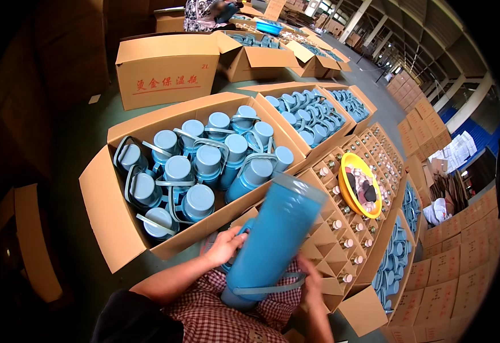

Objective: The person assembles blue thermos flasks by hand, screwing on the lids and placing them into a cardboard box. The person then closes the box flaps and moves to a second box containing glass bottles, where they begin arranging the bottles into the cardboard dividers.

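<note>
A blue thermos flask (275,234) stands tilted in front of my body, its wide end up and to the right, slightly blurred. My left hand (225,247) is closed on the small side handle at its left. Around the flask's lower end runs a blue carrying strap (270,287). My right hand (311,278) is close to the strap's right end; its fingers are partly hidden and blurred, so I cannot tell whether it grips. Just beyond, a cardboard carton (104,214) contains several blue flasks with lids and carrying straps.
To the right, a divided carton (318,231) holds glass liners with pale tops. A yellow basin (344,188) of small parts rests on it. Further right, a carton contains blue parts (395,260). More flask cartons and a closed carton (167,71) stand beyond. A person (207,14) is at the far end.
</note>
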The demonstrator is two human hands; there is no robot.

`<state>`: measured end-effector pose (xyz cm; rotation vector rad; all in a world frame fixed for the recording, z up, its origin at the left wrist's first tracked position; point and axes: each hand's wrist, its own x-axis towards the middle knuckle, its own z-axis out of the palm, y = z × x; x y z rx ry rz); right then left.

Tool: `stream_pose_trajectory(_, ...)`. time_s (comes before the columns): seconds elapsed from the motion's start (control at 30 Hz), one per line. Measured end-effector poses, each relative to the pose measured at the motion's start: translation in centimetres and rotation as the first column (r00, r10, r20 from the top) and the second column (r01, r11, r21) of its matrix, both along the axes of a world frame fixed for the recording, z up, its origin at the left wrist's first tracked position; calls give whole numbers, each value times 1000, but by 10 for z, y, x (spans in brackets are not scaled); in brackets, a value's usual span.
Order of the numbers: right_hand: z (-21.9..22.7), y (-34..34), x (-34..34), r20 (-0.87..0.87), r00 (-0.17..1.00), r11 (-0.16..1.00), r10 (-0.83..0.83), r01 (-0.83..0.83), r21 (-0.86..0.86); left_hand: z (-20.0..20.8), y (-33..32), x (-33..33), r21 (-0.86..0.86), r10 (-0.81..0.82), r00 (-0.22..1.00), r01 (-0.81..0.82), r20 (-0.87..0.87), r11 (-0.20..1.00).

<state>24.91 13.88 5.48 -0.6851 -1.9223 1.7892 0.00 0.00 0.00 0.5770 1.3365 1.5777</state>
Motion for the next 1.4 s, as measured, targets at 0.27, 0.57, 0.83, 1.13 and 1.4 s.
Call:
stream_pose_trajectory(0.27,43,-51,-28,-105,981,867,165,-93,489,-19,6,-31,-6,338,821,-378,459,926)
stream_pose_trajectory(0.57,135,-46,-192,-154,987,611,43,96,786,48,-35,-154,-60,-130,866,180,483,982)
stream_pose_trajectory(0.83,125,8,-336,-106,962,571,-251,236,786,32,11,-218,-199,175,855,-86,487,976)
stream_pose_trajectory(1.13,24,53,-327,292,909,675,-298,-16,737,2,15,-223,-384,243,955,-163,170,909)
stream_pose_trajectory(1.4,-68,31,-312,586,770,626,-252,-332,706,54,125,-203,-99,130,709,-272,-693,957)
